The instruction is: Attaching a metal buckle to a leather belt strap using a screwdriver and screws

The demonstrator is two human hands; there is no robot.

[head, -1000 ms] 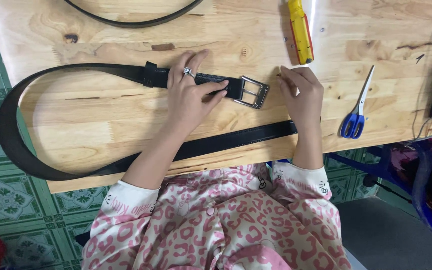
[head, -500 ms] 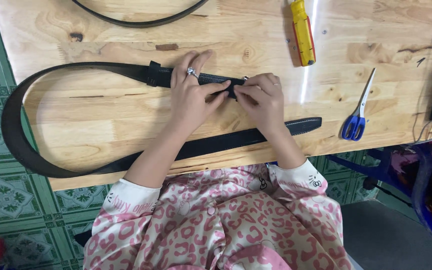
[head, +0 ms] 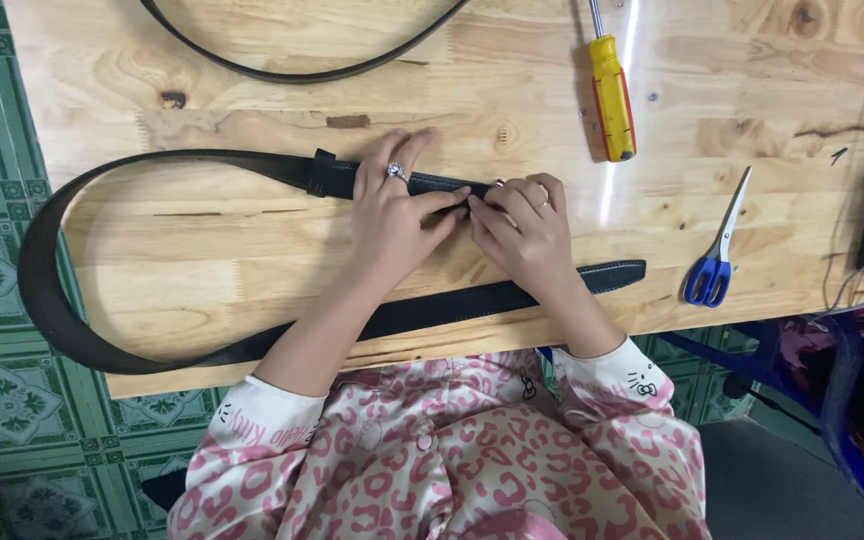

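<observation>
A pale knotty pine bench (head: pixel 252 250) carries a long black leather belt (head: pixel 47 300) looped out to nine o'clock, both hands, left (head: pixel 392 225) and right (head: pixel 524 232), pinching its buckle end flat at centre to steady it

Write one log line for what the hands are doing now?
left hand: on belt | right hand: covering belt's end | nearby: screwdriver, scissors | surface: table
</observation>
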